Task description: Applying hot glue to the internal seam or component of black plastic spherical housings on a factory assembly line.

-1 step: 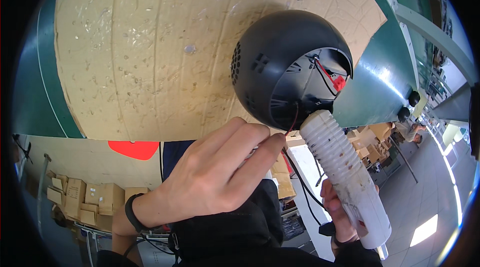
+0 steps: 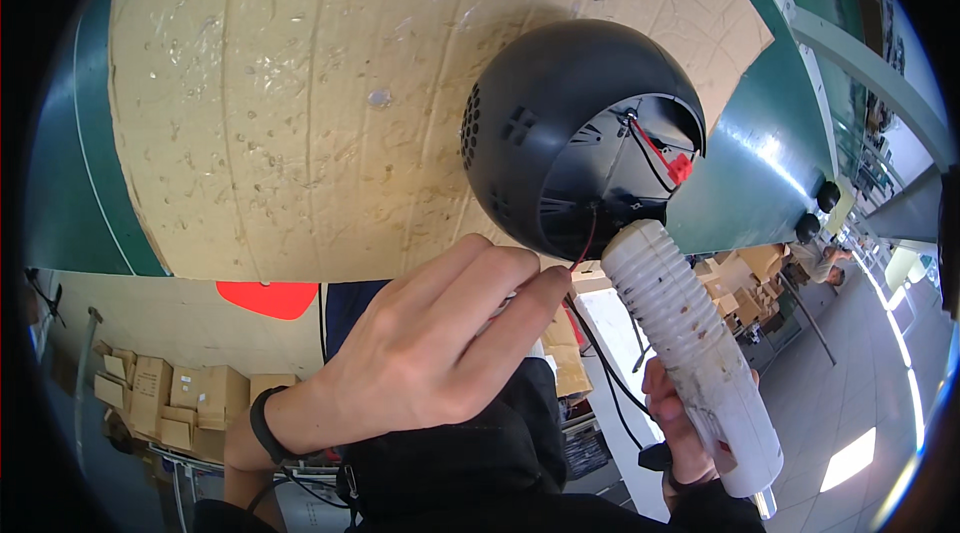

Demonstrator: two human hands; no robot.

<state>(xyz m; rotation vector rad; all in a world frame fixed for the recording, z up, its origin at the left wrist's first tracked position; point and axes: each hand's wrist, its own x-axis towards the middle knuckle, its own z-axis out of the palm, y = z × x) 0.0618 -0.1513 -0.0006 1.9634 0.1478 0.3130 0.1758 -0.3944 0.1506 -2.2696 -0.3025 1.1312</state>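
The round black shell (image 2: pixel 560 93) sits on a flattened cardboard sheet (image 2: pixel 300 113), near the edge closest to the worker, its wide opening turned toward the worker's right side. Inside that opening I can see a red connector (image 2: pixel 680 169) on a red and black wire pair, and lower down a thin dark-red wire (image 2: pixel 590 238) running out over the shell's rim. The worker's left hand (image 2: pixel 430 333), just on the near side of the shell, has its fingertips closed on the end of that thin wire; something shiny shows between the fingers, too little of it to make out. The right hand (image 2: pixel 685 433), farther from the shell on the near right, is wrapped around the lower part of a white ribbed tool (image 2: pixel 690 353), which slants up so its ribbed end comes right beside the shell's opening; I can't tell whether they touch. Black cables (image 2: pixel 605 368) run between the two hands, on the shell's near side. To the right of the shell, the green tabletop (image 2: pixel 755 183) shows, with two small black round objects (image 2: pixel 828 197) near its far right edge. Cardboard boxes (image 2: pixel 185 398) are stacked well off to the shell's near left, and another person (image 2: pixel 828 265) is far beyond its right.
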